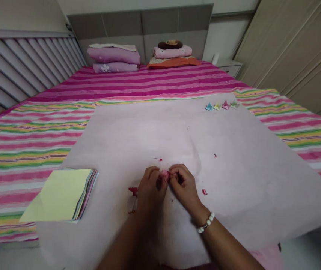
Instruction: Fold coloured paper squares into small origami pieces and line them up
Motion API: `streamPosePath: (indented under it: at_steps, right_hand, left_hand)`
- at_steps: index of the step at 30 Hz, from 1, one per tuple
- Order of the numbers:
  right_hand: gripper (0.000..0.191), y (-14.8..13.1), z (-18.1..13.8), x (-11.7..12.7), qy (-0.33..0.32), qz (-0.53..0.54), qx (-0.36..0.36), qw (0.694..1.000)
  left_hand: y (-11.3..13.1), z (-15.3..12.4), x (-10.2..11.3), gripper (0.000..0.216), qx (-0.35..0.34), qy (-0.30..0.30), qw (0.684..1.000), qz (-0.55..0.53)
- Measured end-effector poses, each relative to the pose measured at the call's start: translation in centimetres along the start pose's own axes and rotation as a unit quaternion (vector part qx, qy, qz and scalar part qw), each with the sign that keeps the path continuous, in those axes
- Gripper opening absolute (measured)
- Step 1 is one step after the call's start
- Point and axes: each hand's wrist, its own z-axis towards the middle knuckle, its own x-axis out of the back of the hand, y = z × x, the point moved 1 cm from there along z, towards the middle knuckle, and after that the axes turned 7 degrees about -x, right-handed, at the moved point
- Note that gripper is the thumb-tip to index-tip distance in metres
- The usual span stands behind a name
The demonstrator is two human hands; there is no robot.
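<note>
My left hand (150,189) and my right hand (184,185) meet over a large pale pink sheet (233,180) spread on the bed. Both hands pinch a tiny pink folded paper piece (165,173) between their fingertips, fingers curled closed. A white bead bracelet (206,223) circles my right wrist. Small red scraps (133,191) lie on the sheet beside my left hand, and another red scrap (204,192) lies by my right hand.
A stack of coloured square papers (61,195), yellow on top, lies at the left. Several small folded paper shapes (221,105) sit in a row at the sheet's far right. Folded blankets and pillows (113,58) rest at the headboard. A wardrobe (298,52) stands right.
</note>
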Motion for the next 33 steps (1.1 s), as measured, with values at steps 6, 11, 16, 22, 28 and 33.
streamPosePath:
  at_steps: [6, 11, 16, 22, 28, 33]
  right_hand:
    - [0.021, 0.0, -0.1, 0.1, -0.011, 0.000, 0.008, 1.000]
    - [0.022, 0.0, -0.1, 0.1, -0.015, -0.004, 0.010, 1.000]
    - [0.022, 0.0, 0.0, 0.1, -0.017, -0.013, 0.012, 1.000]
    - [0.024, 0.2, 0.1, -0.1, -0.016, -0.015, 0.020, 1.000]
    - [0.026, 0.4, 0.1, -0.5, 0.000, -0.037, 0.053, 0.998]
    - [0.029, 0.2, -0.1, -0.2, -0.010, -0.114, 0.072, 0.991]
  left_hand:
    - [-0.5, -0.4, -0.3, 0.029, -0.018, -0.042, 0.999, 0.006]
    - [-0.4, -0.2, -0.5, 0.028, -0.029, -0.047, 0.998, 0.044]
    - [-0.2, 0.2, -0.4, 0.019, -0.003, -0.071, 0.994, 0.079]
    - [-0.1, 0.9, -0.1, 0.014, -0.019, -0.120, 0.986, 0.117]
    - [-1.0, 1.2, -0.4, 0.016, -0.002, -0.116, 0.988, 0.105]
    - [-1.9, 1.2, -0.3, 0.019, 0.000, -0.113, 0.992, 0.062]
